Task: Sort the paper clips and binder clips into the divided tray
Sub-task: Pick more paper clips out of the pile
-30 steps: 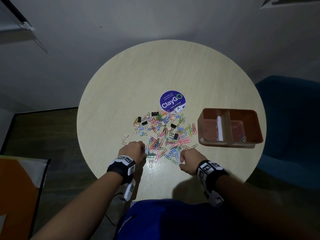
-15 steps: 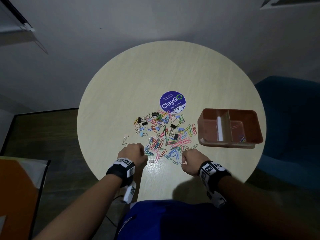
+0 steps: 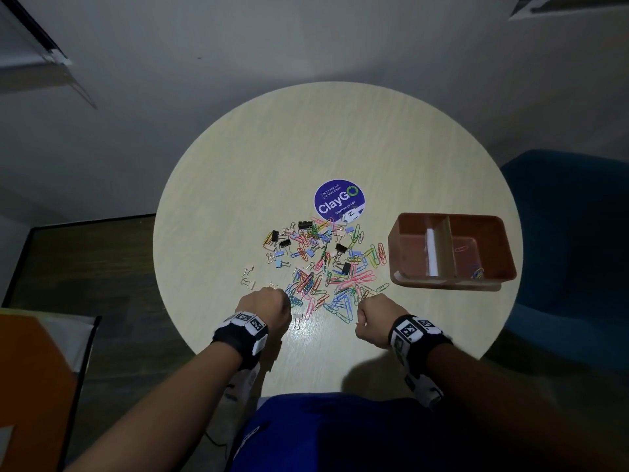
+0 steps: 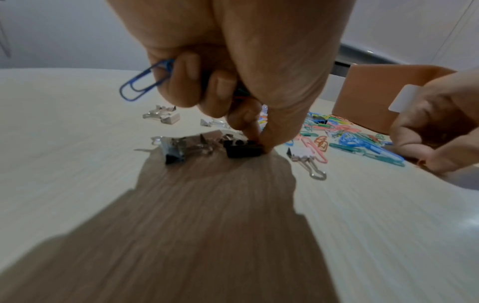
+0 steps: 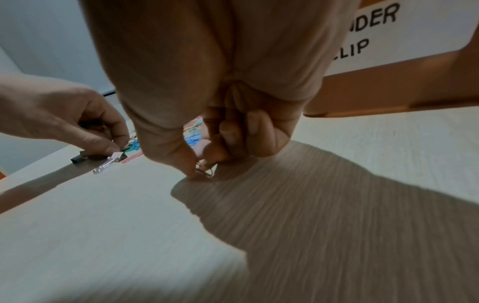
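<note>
A mixed pile of coloured paper clips and binder clips point(image 3: 326, 264) lies mid-table. The brown divided tray point(image 3: 449, 250) stands to its right, with a few paper clips point(image 3: 476, 272) in its right compartment. My left hand point(image 3: 284, 298) sits at the pile's near-left edge. Its curled fingers hold a blue paper clip point(image 4: 145, 82), while thumb and forefinger tips point(image 4: 259, 141) pinch at a black binder clip point(image 4: 243, 148) on the table. My right hand point(image 3: 362, 313) is at the near-right edge, thumb and forefinger point(image 5: 201, 168) pinching a small wire clip point(image 5: 206, 171) against the tabletop.
The round pale table point(image 3: 238, 185) bears a purple ClayGo sticker point(image 3: 339, 201) behind the pile. A few pale binder clips point(image 3: 248, 275) lie apart at the left. A label on the tray wall point(image 5: 376, 30) reads partly "NDER CLIP". A blue chair point(image 3: 571, 233) stands on the right.
Both hands stay at the near edge of the pile. The left hand has shifted slightly back toward me; the right hand has hardly moved.
</note>
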